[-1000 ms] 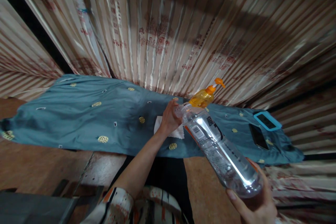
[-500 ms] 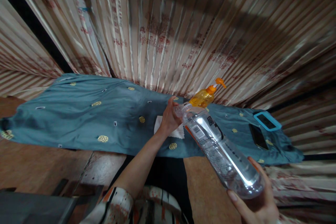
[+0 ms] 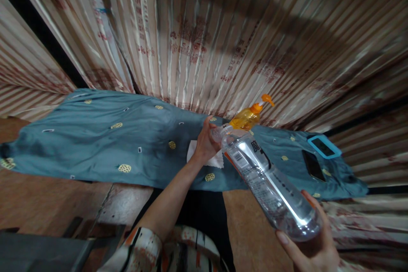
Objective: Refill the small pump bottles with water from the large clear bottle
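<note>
My right hand (image 3: 310, 248) grips the base of a clear plastic water bottle (image 3: 266, 180), held tilted with its neck pointing away from me. My left hand (image 3: 205, 142) is closed on the bottle's cap end (image 3: 216, 132). Under the left hand lies a white tissue (image 3: 212, 160) on a teal cloth (image 3: 127, 144). An orange pump bottle (image 3: 249, 117) stands just behind the bottle's neck.
The teal cloth with yellow motifs covers a ledge along a corrugated metal wall (image 3: 223, 38). A black phone (image 3: 314, 165) and a blue-framed phone pouch (image 3: 324, 146) lie on its right end. Brown floor (image 3: 47, 204) lies to the left, a grey object (image 3: 38, 250) at bottom left.
Almost nothing differs; my left hand has shifted slightly on the cap end while the bottle stays in place.
</note>
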The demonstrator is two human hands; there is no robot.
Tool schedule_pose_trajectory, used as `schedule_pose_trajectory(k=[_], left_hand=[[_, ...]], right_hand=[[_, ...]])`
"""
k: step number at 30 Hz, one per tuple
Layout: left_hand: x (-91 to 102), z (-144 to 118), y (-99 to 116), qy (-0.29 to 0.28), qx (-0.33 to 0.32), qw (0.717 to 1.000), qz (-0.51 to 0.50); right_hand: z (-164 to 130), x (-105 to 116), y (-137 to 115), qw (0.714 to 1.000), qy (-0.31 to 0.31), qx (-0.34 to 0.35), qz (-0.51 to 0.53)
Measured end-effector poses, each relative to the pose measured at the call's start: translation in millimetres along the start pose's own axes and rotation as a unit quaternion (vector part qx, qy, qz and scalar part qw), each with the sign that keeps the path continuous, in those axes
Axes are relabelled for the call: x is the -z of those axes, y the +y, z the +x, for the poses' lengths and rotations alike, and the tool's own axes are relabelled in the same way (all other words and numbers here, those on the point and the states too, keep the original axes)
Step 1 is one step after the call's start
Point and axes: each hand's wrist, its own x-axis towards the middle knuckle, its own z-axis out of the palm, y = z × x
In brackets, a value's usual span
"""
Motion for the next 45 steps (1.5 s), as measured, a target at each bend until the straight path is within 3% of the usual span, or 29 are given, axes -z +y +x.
schedule_pose_trajectory(k=[23,45], left_hand=[[1.4,1,4,-0.001,0.000,1.000,0.009],[2.2,0,3,-0.012,0.005,1.000,-0.003]], right_hand=[[1,2,-3,0.999,-0.006,0.036,-0.033],[-1,-1,-8,1.000,0.007,-0.017,-0.010]])
